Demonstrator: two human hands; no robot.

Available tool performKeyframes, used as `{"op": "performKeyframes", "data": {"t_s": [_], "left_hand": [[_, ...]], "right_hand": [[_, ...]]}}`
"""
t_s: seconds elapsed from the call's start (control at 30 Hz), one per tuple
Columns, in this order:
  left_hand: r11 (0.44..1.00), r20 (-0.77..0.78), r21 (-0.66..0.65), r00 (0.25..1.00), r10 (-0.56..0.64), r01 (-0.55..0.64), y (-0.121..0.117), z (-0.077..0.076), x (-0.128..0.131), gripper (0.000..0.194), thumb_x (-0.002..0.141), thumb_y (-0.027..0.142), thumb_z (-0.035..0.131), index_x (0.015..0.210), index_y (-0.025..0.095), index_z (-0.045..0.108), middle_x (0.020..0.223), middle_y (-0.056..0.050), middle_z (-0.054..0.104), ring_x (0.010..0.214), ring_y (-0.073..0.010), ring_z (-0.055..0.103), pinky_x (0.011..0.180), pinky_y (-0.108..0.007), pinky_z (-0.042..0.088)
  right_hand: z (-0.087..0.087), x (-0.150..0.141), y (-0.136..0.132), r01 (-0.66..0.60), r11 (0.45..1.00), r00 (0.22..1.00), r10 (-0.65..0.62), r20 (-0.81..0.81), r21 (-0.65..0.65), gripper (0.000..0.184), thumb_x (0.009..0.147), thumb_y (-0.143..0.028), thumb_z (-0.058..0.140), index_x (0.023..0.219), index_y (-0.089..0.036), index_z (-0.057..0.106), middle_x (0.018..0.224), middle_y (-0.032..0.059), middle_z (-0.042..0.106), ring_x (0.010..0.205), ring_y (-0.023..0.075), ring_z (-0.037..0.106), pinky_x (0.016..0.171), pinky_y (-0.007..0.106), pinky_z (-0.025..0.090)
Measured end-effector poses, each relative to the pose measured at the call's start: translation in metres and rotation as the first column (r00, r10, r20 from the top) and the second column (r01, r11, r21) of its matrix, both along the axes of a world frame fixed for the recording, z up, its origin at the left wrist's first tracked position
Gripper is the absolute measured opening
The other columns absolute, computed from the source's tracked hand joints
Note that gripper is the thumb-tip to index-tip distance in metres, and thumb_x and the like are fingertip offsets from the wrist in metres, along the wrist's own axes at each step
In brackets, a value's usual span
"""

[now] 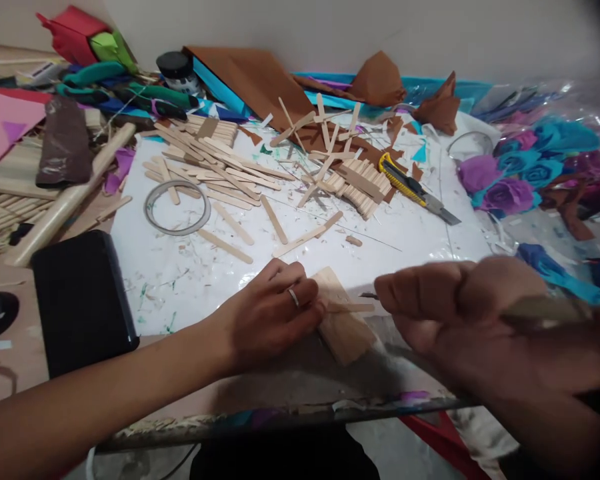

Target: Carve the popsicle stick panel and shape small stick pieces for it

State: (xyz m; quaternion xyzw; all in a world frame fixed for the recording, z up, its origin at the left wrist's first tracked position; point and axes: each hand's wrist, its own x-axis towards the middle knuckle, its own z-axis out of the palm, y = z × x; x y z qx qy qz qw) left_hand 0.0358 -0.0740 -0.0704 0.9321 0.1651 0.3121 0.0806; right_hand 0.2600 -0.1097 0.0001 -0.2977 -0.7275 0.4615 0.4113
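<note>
Table [190,393] fills most of the view, w/ a white sheet [410,243] over its middle, specked w/ green marks & wood bits. Brown paper [250,73] lies at the back, nr the wall. Paper flowers [515,193], purple & blue, are at the R side.

R hand [460,313], blurred, is approx half open, palm up, fingers curled in. A thin dark tip [367,295] shows just beside its fingertips, & a blurred greenish-brown shape is nr the palm; can't tell how firmly either is held. L hand [275,313] is mostly closed, fingers bent & bunched, pinching one end of a flat stick [353,308] that lies across the wood piece [350,333]. That piece sits at the sheet's near edge, btwn the hands, angled.

Flat black device [83,300] is L of the sheet. Stick pile [220,167] is spread on the sheet's back L part; tape roll [153,217] lies flat in front of it, w/ a loose stick partly over its rim. Yellow cutter [405,180], blade out, is just R of the stick bundle [363,183]. Smallest: silver ring [293,297] on a L hand finger.
</note>
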Motion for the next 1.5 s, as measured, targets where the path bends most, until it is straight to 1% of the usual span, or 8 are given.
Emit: {"op": "performKeyframes", "data": {"t_s": [0.07, 0.17, 0.3, 0.47, 0.8, 1.07, 1.33, 1.5], "left_hand": [[0.998, 0.018, -0.067, 1.0, -0.005, 0.006, -0.001, 0.0, 0.0, 0.017, 0.103, 0.011, 0.053, 0.095, 0.011, 0.067, 0.083, -0.005, 0.068, 0.078, -0.0159, 0.057, 0.074, -0.034, 0.047], [0.985, 0.069, -0.171, 0.997, 0.017, -0.004, -0.004, 0.002, 0.001, 0.012, 0.102, 0.011, 0.053, 0.097, 0.011, 0.063, 0.083, -0.004, 0.066, 0.076, -0.0151, 0.056, 0.071, -0.032, 0.047], [0.993, 0.162, -0.114, 0.987, -0.001, 0.02, -0.006, 0.003, 0.003, 0.009, 0.096, 0.006, 0.063, 0.101, 0.012, 0.06, 0.092, -0.005, 0.069, 0.078, -0.0145, 0.058, 0.071, -0.031, 0.049], [1.0, 0.093, -0.015, 0.996, -0.017, 0.019, -0.006, 0.0, 0.003, 0.011, 0.093, 0.006, 0.067, 0.097, 0.014, 0.061, 0.098, -0.006, 0.07, 0.084, -0.016, 0.061, 0.074, -0.033, 0.05], [0.966, 0.073, -0.259, 0.997, 0.021, -0.002, -0.007, -0.002, 0.002, 0.006, 0.1, 0.016, 0.063, 0.106, 0.016, 0.063, 0.094, -0.005, 0.069, 0.083, -0.0153, 0.062, 0.078, -0.033, 0.05], [0.962, 0.041, -0.274, 0.999, 0.03, -0.017, -0.008, 0.0, 0.001, 0.007, 0.1, 0.015, 0.062, 0.107, 0.015, 0.063, 0.088, -0.003, 0.065, 0.081, -0.0154, 0.06, 0.077, -0.034, 0.048], [0.966, 0.059, -0.258, 0.998, 0.018, -0.002, -0.007, 0.005, 0.002, 0.01, 0.101, 0.016, 0.061, 0.111, 0.016, 0.062, 0.09, -0.004, 0.066, 0.079, -0.0161, 0.06, 0.074, -0.035, 0.049], [0.948, 0.014, -0.317, 1.0, 0.02, -0.014, -0.006, 0.005, 0.001, 0.008, 0.103, 0.019, 0.059, 0.11, 0.019, 0.062, 0.089, -0.003, 0.064, 0.078, -0.0158, 0.059, 0.074, -0.035, 0.048]], "right_hand": [[0.001, -0.004, 0.006, 0.088, 0.991, 0.974, -0.106, -0.199, -0.099, 0.062, 0.106, -0.066, 0.016, 0.065, -0.021, 0.027, 0.056, -0.0041, 0.026, 0.05, 0.0113, 0.029, 0.051, 0.029, 0.034], [-0.01, -0.014, 0.01, 0.056, 0.978, 0.886, -0.141, -0.442, -0.2, 0.065, 0.1, -0.073, 0.036, 0.063, -0.019, 0.036, 0.057, -0.0052, 0.033, 0.047, 0.0088, 0.034, 0.049, 0.027, 0.035], [-0.028, -0.021, 0.011, -0.004, 0.966, 0.834, -0.139, -0.534, -0.258, 0.064, 0.094, -0.072, 0.052, 0.061, -0.019, 0.042, 0.06, -0.0051, 0.036, 0.049, 0.009, 0.034, 0.05, 0.028, 0.036], [-0.035, -0.017, 0.011, -0.035, 0.957, 0.816, -0.139, -0.561, -0.287, 0.057, 0.089, -0.069, 0.063, 0.063, -0.019, 0.052, 0.061, -0.0031, 0.041, 0.052, 0.0113, 0.036, 0.049, 0.028, 0.033], [-0.034, -0.017, 0.013, -0.049, 0.97, 0.84, -0.09, -0.535, -0.24, 0.062, 0.095, -0.07, 0.054, 0.06, -0.019, 0.049, 0.059, -0.0023, 0.04, 0.053, 0.0117, 0.037, 0.05, 0.029, 0.035], [-0.031, -0.017, 0.009, -0.106, 0.953, 0.836, -0.069, -0.544, -0.284, 0.063, 0.097, -0.068, 0.051, 0.06, -0.019, 0.041, 0.059, -0.0046, 0.037, 0.051, 0.0092, 0.032, 0.054, 0.028, 0.034], [-0.02, -0.014, 0.007, -0.06, 0.951, 0.886, -0.089, -0.455, -0.302, 0.064, 0.101, -0.062, 0.05, 0.055, -0.019, 0.038, 0.056, -0.0038, 0.037, 0.053, 0.0091, 0.035, 0.055, 0.029, 0.035], [-0.019, -0.014, 0.006, -0.031, 0.956, 0.901, -0.1, -0.423, -0.292, 0.064, 0.1, -0.062, 0.051, 0.054, -0.019, 0.039, 0.057, -0.003, 0.038, 0.054, 0.0095, 0.037, 0.055, 0.03, 0.036]]}}
